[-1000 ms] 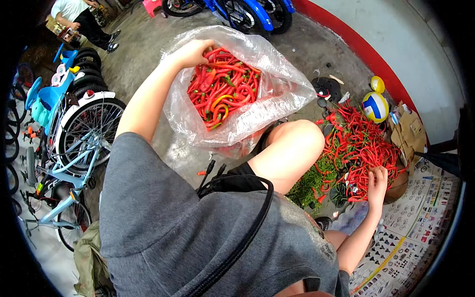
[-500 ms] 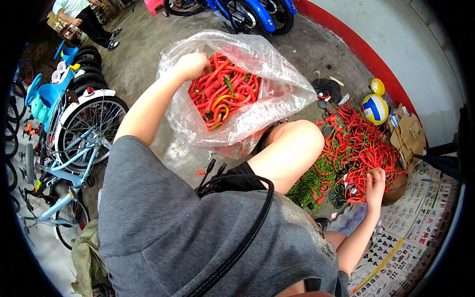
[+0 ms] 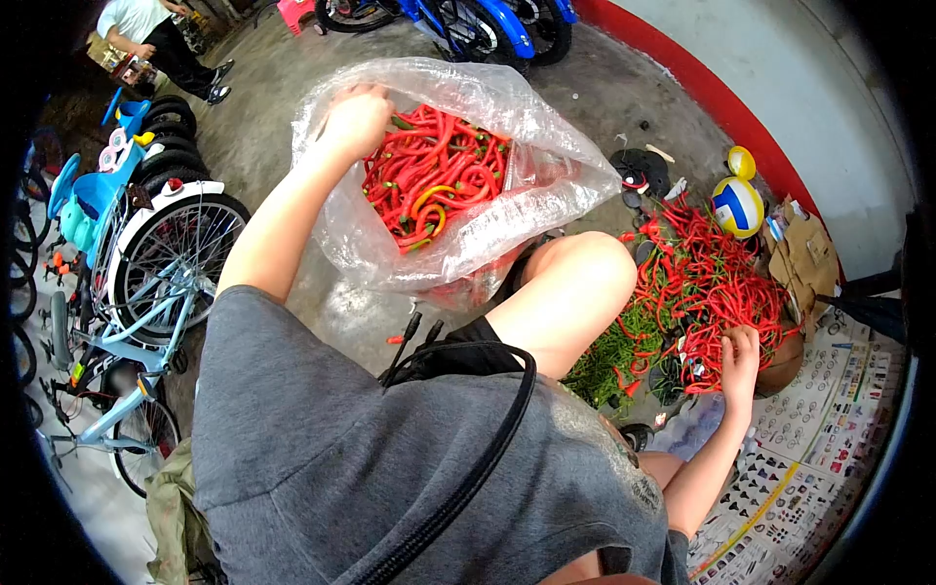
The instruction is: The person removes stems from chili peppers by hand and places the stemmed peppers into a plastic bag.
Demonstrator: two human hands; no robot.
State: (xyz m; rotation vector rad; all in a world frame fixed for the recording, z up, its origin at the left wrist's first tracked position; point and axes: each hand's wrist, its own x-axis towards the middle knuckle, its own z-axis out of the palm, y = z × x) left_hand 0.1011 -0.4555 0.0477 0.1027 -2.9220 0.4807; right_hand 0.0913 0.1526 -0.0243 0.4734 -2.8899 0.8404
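A clear plastic bag (image 3: 546, 117) stands gaping on the floor in front of me, with many long red chili peppers (image 3: 439, 175) in it, a few partly yellow or green. At its left rim is my left hand (image 3: 356, 119), fingers bent over the plastic. To my right lies a loose heap of red chili peppers (image 3: 726, 302) on the floor, beside a mass of green stems (image 3: 609, 361). My right hand (image 3: 741, 359) is at the heap's near right edge, its fingers curled in against the peppers; what lies between the fingertips is hidden.
A light blue bicycle (image 3: 146, 322) stands on the left, and blue bikes (image 3: 487, 29) are at the back. A volleyball (image 3: 738, 207) and flattened cardboard (image 3: 804, 258) lie beyond the heap. A printed sheet (image 3: 819, 419) covers the floor at right. A person (image 3: 161, 44) stands far left.
My left hand has moved left, from over the peppers in the bag to its rim, pulling the bag's mouth slightly left. My right hand has hardly moved.
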